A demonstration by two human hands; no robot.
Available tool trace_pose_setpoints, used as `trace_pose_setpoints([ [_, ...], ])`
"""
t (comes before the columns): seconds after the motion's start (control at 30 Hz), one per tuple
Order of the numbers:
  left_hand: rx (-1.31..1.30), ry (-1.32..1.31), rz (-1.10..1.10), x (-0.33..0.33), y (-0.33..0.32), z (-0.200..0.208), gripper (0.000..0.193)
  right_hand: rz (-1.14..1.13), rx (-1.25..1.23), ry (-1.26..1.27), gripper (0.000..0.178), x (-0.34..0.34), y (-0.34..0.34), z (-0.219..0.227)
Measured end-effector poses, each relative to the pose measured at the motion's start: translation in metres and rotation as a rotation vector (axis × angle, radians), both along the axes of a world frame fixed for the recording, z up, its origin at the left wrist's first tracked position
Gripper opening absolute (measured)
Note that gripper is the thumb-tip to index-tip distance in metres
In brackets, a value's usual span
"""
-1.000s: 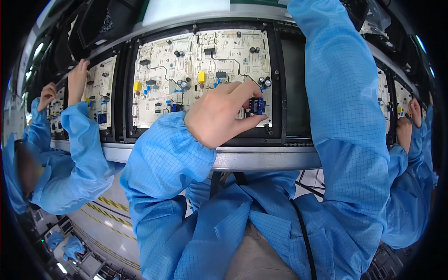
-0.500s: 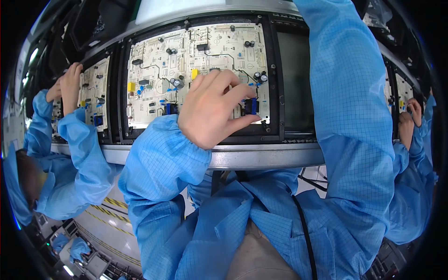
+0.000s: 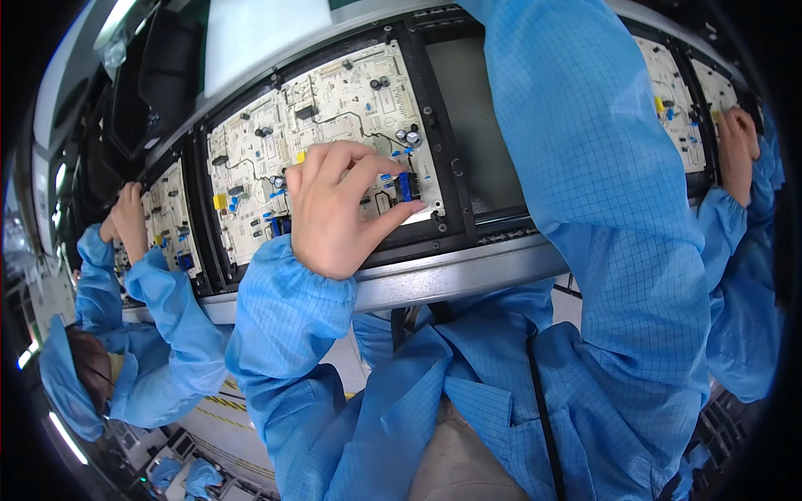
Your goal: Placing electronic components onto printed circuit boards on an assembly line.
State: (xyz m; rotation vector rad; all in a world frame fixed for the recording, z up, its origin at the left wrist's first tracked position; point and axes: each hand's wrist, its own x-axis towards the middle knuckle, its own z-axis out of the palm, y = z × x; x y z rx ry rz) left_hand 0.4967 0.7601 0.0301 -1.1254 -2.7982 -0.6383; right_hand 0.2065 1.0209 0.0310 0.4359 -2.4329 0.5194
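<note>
My left hand [image 3: 332,209] reaches over a pale circuit board [image 3: 334,90] set in a black frame. Its thumb and index finger are apart, one on either side of a blue block-shaped component [image 3: 408,186] near the board's lower right corner. Whether the fingertips touch that component I cannot tell. The other fingers curl above the board and hide part of it. A yellow component [image 3: 301,156] shows just beside the knuckles. My right arm [image 3: 585,125] stretches up past the top edge, so the right hand is out of sight.
A metal rail [image 3: 451,280] runs along the near side of the black frame [image 3: 447,167]. To the left, a co-worker's hands [image 3: 129,219] are at another board [image 3: 171,217]. On the right, another person's hands [image 3: 737,150] are by further boards [image 3: 672,104].
The whole view has tilted and shifted, with the board now further left and slanted. My left hand stays around the same blue component. The right arm still reaches out of the top.
</note>
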Motion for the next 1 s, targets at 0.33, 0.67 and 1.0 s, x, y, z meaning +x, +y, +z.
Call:
trace_pose_setpoints([
  [0.33,-0.072,0.043,-0.005,-0.001,0.009,0.003,0.034,-0.037,0.063,-0.079,0.012,-0.010,0.019,0.000],
  [0.67,-0.076,0.018,-0.041,-0.003,0.016,0.005,0.036,-0.026,0.410,-0.462,0.013,-0.033,0.032,0.036],
  [1.0,-0.140,0.083,-0.044,0.000,0.011,0.005,0.037,-0.362,0.128,-0.623,0.023,-0.016,-0.001,0.036],
])
